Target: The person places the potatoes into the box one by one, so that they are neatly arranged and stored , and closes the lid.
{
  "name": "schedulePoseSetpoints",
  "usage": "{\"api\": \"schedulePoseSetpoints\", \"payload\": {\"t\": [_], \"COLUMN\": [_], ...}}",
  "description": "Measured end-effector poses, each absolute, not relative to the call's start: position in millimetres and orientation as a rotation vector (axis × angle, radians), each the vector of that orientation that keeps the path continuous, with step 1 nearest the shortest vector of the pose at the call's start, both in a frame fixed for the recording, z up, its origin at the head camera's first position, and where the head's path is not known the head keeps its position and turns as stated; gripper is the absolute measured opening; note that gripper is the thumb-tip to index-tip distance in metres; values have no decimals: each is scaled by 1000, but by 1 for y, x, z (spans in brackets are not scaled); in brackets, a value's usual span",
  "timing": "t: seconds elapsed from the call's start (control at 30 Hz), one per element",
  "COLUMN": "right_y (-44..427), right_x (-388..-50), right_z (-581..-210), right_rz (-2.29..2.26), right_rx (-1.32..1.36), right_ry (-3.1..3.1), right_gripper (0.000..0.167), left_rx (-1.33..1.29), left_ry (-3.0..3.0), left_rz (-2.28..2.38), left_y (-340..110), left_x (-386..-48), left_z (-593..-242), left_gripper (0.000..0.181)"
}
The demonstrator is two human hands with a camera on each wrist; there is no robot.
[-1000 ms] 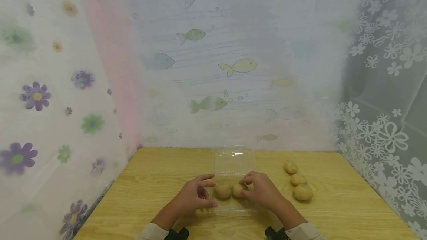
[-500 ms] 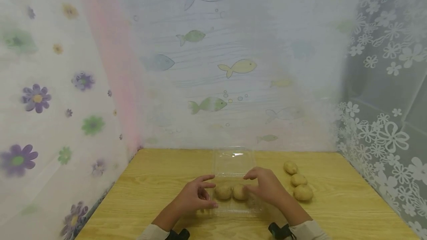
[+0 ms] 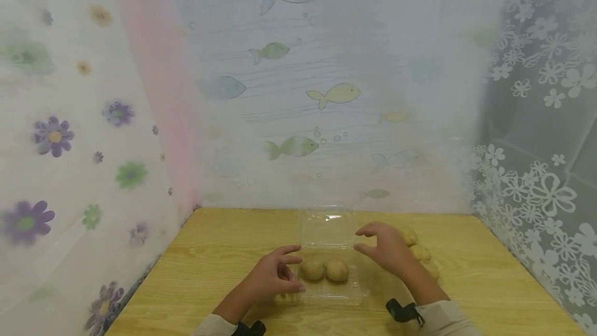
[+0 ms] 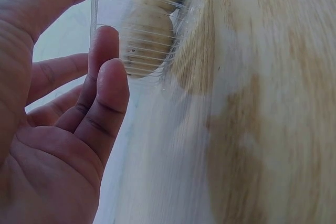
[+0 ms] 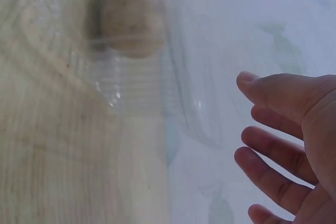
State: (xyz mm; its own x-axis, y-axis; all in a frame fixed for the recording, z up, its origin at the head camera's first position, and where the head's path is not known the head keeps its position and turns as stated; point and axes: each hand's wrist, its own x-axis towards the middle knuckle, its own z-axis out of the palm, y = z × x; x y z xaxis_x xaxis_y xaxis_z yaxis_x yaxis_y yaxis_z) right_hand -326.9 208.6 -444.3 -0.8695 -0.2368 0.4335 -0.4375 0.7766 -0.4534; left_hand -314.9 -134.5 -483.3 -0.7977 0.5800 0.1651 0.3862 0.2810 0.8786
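Observation:
A clear plastic clamshell container (image 3: 333, 294) lies open on the table, its lid (image 3: 328, 227) tipped back toward the wall. Inside its base, a left potato (image 3: 312, 269) and a right potato (image 3: 337, 270) sit side by side. My left hand (image 3: 275, 274) is at the container's left side, thumb and forefinger extended near its edge; the other fingers bend loosely. Whether the fingertips touch the plastic is hard to tell. My right hand (image 3: 387, 250) is raised right of the container, holding nothing, thumb and fingers apart. The right wrist view also shows the spread right hand (image 5: 294, 145).
On the right of the wooden table (image 3: 224, 242), a row of potatoes (image 3: 421, 253) is partly hidden behind my right hand. A fish-patterned sheet (image 3: 280, 118) hangs at the back, with flowered curtains (image 3: 70, 180) at the left and right.
My right hand has let go of the right potato inside the container and moved up and right toward the potato row. The left hand has stayed in place.

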Motion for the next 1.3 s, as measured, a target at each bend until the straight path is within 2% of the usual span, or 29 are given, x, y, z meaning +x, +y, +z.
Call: {"api": "schedulePoseSetpoints", "payload": {"t": [0.57, 0.97, 1.3], "right_y": [263, 292, 306], "right_x": [-332, -334, -332], "right_z": [-435, -446, -448], "right_rz": [861, 884, 905], "right_rx": [205, 87, 36], "right_ry": [-2620, -2691, -2782], "right_gripper": [48, 68, 74], "left_rx": [872, 856, 853], "left_ry": [2353, 2341, 2342], "left_rz": [1550, 1549, 1553], "left_y": [-133, -133, -133], "left_x": [-315, -315, -315], "left_z": [-481, -482, -484], "left_gripper": [88, 89, 88]}}
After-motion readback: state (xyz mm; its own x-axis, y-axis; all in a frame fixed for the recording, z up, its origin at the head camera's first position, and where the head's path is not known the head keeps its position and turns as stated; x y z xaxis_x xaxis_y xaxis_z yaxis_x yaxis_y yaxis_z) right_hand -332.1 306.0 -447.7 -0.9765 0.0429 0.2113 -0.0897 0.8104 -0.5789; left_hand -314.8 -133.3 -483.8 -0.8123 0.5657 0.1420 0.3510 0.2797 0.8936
